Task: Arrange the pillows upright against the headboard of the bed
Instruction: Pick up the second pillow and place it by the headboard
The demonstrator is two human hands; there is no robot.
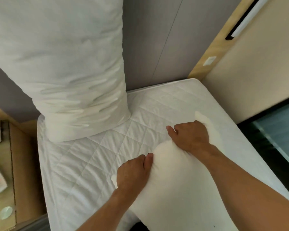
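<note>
One white pillow (pixel 70 67) stands upright on the quilted mattress (pixel 83 164), leaning against the grey headboard (pixel 153 39) on the left side. A second white pillow (pixel 177 179) lies on the mattress in front of me, to the right. My left hand (pixel 132 172) grips its near-left edge, fingers pinching the fabric. My right hand (pixel 190 135) clutches its far top edge, bunching the cover. Both forearms reach in from the bottom of the view.
A wooden bedside table (pixel 2 172) with papers and a glass top stands at the left. A beige wall panel (pixel 257 72) with wooden trim rises right of the bed. A dark gap and a glass surface (pixel 280 124) lie at the far right.
</note>
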